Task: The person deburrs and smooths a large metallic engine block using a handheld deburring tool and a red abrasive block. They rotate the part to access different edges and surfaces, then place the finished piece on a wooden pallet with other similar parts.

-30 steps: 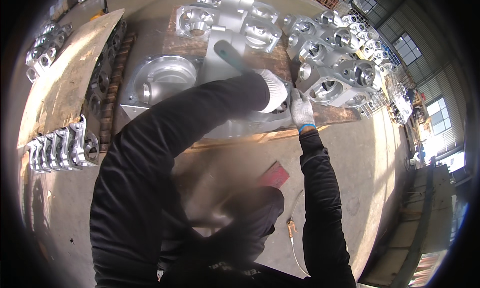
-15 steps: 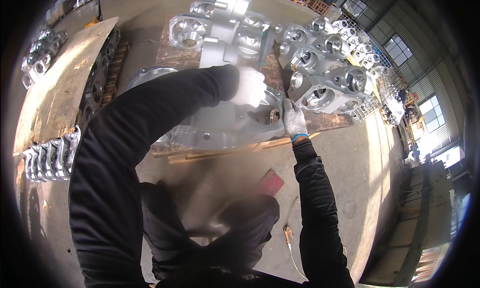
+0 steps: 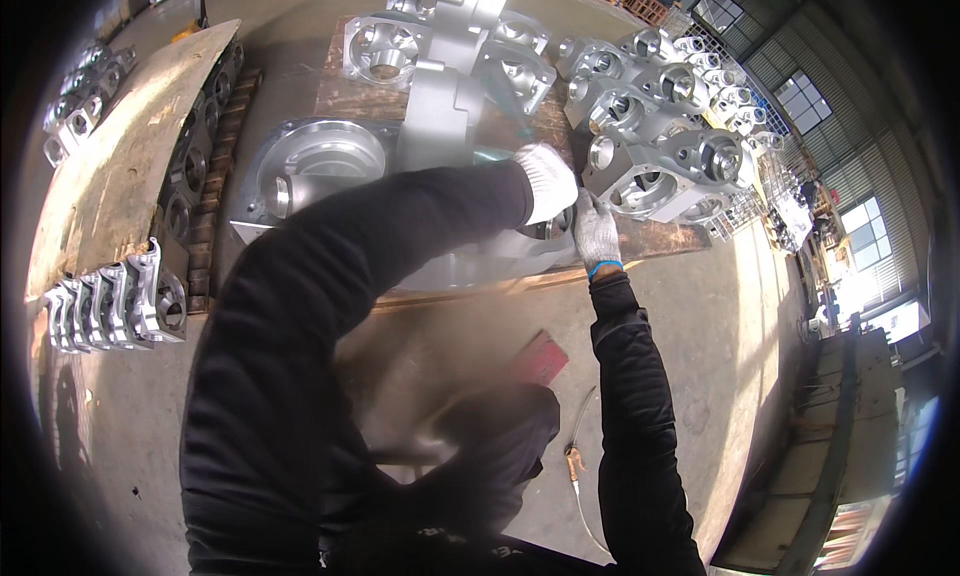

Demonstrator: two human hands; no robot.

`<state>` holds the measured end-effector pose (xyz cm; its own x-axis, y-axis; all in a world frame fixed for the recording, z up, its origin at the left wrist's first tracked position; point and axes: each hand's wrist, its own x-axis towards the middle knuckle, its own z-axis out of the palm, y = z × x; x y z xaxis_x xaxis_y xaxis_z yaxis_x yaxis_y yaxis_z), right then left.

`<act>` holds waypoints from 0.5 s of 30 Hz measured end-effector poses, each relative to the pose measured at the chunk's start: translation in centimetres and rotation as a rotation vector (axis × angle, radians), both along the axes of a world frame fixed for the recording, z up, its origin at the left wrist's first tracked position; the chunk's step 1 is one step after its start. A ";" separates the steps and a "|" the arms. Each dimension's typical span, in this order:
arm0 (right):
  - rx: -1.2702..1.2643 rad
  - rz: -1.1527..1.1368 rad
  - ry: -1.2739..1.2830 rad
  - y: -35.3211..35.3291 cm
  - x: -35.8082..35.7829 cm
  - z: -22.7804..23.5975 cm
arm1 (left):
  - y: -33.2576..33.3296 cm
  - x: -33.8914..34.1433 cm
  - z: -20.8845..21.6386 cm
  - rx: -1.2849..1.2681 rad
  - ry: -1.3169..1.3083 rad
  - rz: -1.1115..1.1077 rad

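A large silver metal casting (image 3: 455, 266) with a round opening lies at the near edge of a wooden pallet, partly covered by my left arm. My left hand (image 3: 548, 183), in a white knitted glove, is curled over the opening at its right end. Its fingertips and whatever they hold are hidden. My right hand (image 3: 598, 231), in a greyish glove with a blue cuff band, grips the casting's right rim, close beside my left hand. To the left lies another casting (image 3: 325, 156) with a wide round bore.
Several silver housings (image 3: 650, 166) stand on the right of the brown wooden pallet (image 3: 660, 238), and others at its far side. On the left, a plywood sheet (image 3: 125, 146) covers stacked castings. A red flat piece (image 3: 543, 359) and an air gun with a hose (image 3: 574, 463) lie on the floor.
My left hand has moved right, closer to my right hand, and its forearm now crosses lower over the casting. The left casting's bore has come into sight. My right hand stays at the rim.
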<state>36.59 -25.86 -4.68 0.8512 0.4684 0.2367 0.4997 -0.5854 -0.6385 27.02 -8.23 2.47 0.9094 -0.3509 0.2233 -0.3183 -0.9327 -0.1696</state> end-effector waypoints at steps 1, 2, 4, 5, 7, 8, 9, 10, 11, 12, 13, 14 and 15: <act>0.011 -0.025 0.040 0.0 0.2 -0.1 | -0.2 -0.1 -0.1 -0.019 0.008 0.052; 0.044 -0.041 0.120 0.1 0.4 -0.4 | -0.4 -0.2 -0.2 -0.038 0.020 0.103; 0.034 -0.004 0.020 0.2 0.8 -0.9 | -0.7 -0.1 -0.3 -0.060 0.007 0.140; 0.033 0.006 0.012 0.2 1.0 -1.0 | -0.8 0.0 -0.1 -0.019 -0.009 0.148; 0.025 -0.039 0.016 0.2 1.1 -1.2 | -0.8 -0.4 0.5 0.045 -0.072 0.136; -0.024 -0.090 0.038 0.2 1.0 -1.1 | -0.6 -0.8 1.1 0.073 -0.078 0.112; -0.059 -0.131 0.028 0.1 0.8 -0.8 | -0.2 -1.6 1.8 0.103 -0.124 0.131; -0.048 -0.158 -0.009 0.0 0.3 -0.3 | 0.1 -2.6 2.7 0.166 -0.171 0.173; -0.039 -0.172 -0.037 0.0 -0.6 0.3 | 0.5 -3.8 3.6 0.215 -0.232 0.207; -0.029 -0.248 -0.146 0.0 -1.7 1.1 | 1.1 -5.4 4.6 0.174 -0.305 0.222; -0.006 -0.299 -0.262 0.2 -3.1 2.0 | 1.7 -7.2 5.5 0.127 -0.353 0.225; 0.253 -0.245 -0.464 0.3 -4.9 2.9 | 2.9 -8.8 7.0 -0.112 -0.411 0.021; 0.410 -0.215 -0.492 0.6 -6.8 3.9 | 2.9 -10.3 7.8 -0.206 -0.375 0.082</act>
<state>29.80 -25.29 -0.82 0.6628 0.0903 0.7434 0.6886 -0.4635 -0.5577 16.70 -5.30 10.26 0.7746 -0.1948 0.6016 -0.1938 -0.9787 -0.0673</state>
